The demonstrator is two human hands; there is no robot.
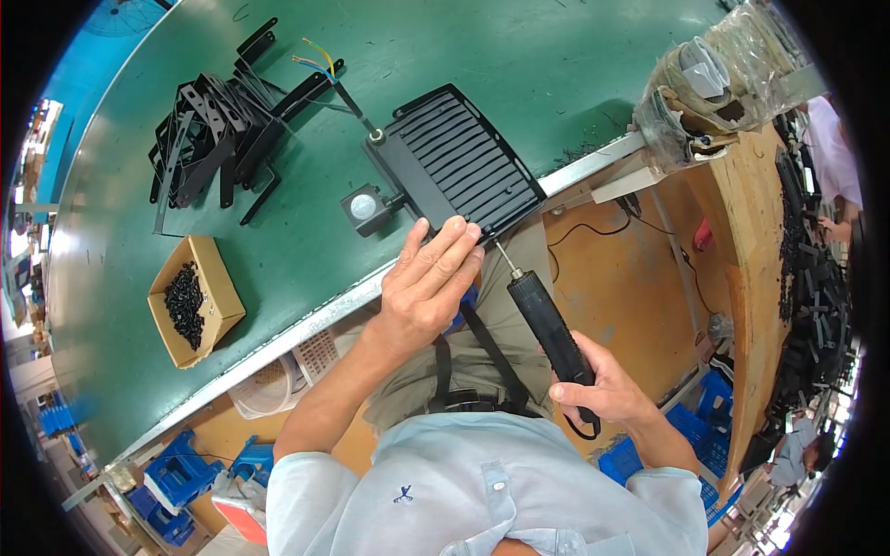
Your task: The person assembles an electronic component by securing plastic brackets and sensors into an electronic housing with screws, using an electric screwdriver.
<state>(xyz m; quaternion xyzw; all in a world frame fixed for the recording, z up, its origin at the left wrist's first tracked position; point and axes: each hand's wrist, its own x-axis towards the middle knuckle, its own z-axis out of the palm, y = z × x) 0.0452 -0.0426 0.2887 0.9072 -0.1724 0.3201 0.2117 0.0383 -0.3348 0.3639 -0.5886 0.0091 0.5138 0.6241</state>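
Note:
A black finned floodlight lies back up on the green table, its near edge at the table's front. A small sensor box with a white dome is joined to its left side, and a cable with coloured bare-ended wires leaves its far end. My left hand rests with stretched fingers on the floodlight's near edge. My right hand is wrapped round a black electric screwdriver. The screwdriver's bit points at the floodlight's near corner; whether it sits on a screw is too small to tell.
A pile of black metal brackets lies at the left on the table. Nearer stands a cardboard box of black screws. Plastic-wrapped rolls stand at the right edge. Blue crates are below, and other people are at the far right.

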